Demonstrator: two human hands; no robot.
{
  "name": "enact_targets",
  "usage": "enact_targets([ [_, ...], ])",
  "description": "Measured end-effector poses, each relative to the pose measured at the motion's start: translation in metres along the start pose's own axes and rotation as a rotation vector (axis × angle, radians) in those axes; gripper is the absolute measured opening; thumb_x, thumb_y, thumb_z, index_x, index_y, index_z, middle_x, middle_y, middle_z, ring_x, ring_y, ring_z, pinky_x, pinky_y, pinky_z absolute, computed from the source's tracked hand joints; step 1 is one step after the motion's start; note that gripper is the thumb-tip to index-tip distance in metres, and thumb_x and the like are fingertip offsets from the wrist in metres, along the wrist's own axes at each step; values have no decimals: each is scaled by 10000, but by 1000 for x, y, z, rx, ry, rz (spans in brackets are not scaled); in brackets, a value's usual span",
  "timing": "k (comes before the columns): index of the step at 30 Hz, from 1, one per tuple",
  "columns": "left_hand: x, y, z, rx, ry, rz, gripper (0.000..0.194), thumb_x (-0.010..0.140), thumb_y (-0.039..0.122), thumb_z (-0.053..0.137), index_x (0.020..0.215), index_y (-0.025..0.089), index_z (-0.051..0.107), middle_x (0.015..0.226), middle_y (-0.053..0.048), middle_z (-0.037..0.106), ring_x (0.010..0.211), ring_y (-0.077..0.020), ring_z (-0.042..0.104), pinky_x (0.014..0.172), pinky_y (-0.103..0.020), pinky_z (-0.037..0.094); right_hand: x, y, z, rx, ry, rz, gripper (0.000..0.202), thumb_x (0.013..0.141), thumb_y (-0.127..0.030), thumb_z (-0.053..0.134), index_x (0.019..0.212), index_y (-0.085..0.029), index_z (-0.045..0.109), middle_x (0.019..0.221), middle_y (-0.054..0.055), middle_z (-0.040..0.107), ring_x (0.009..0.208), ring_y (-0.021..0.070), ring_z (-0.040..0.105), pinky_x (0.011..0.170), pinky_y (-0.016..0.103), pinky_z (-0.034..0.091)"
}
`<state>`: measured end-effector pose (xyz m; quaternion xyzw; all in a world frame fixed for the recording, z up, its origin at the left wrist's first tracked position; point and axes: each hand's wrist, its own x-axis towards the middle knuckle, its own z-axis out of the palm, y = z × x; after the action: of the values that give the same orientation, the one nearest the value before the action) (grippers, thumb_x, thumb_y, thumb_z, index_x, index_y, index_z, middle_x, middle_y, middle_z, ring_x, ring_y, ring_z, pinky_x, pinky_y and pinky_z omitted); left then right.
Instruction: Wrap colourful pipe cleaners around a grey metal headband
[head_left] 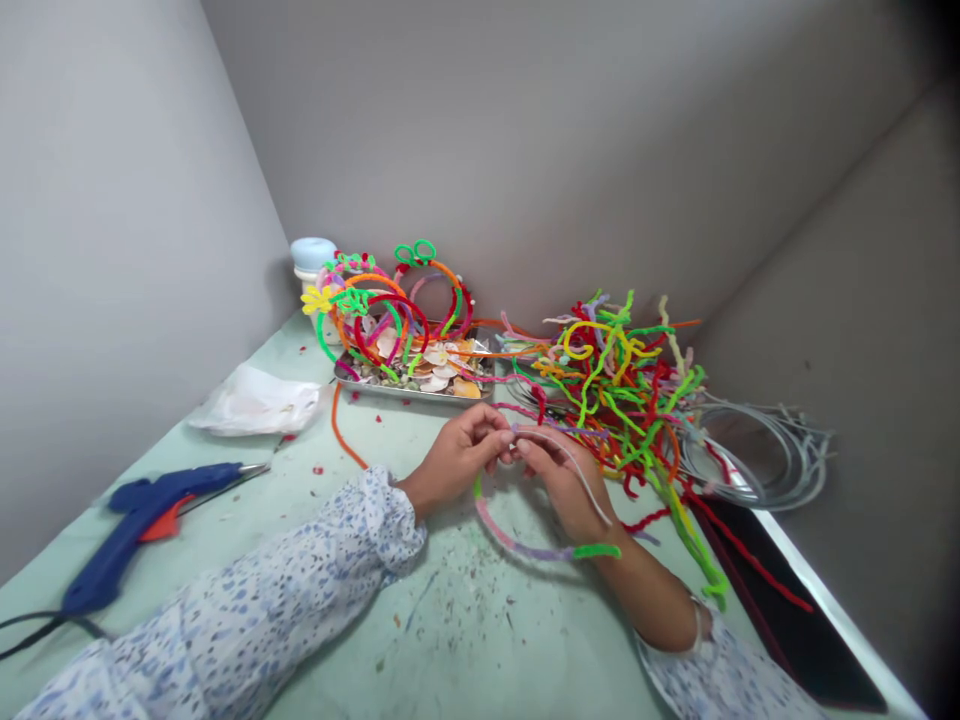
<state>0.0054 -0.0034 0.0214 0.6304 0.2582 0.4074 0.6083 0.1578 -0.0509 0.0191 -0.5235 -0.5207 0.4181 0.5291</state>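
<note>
Fuzzy multicoloured band (pixel 541 552), pinched between left hand (pixel 455 456), right hand (pixel 564 488)

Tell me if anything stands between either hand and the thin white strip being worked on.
Nothing visible does. The fingertips of the left hand and right hand meet at the upper end of the white strip. The pile of pipe cleaners lies beyond and to the right.

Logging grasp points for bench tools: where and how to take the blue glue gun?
Glue gun: probably best by the handle, from above on the near side. It lies flat, handle slanting nearward; the metal nozzle points rightward. I'd keep fingers clear of the orange trigger.
</note>
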Motion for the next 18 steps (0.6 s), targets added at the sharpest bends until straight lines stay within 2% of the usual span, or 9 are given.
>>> enact_targets([
  [5,-3,-1,1,39,-16,29,236,839,380,538,855,149,495,683,5,562,592,-86,517,549,-203,414,-2,6,3,16,38,8,212,779,-364,634,919,-211,680,782,13,684,672,151,572,598,262,435],
  [14,-3,-5,-3,73,-23,43,206,852,354,523,829,153,489,698,14,538,611,-81,489,571,-202,400,-2,10,6,67,21,57,241,762,-378,656,925,-201,682,733,2,656,646,138,566,598,255,432],
  [18,-4,-4,-3,121,1,59,210,838,353,543,798,151,501,690,22,503,605,-77,466,567,-198,388,-3,12,7,123,53,71,265,725,-378,693,920,-201,668,788,9,664,640,132,575,585,247,434],
])
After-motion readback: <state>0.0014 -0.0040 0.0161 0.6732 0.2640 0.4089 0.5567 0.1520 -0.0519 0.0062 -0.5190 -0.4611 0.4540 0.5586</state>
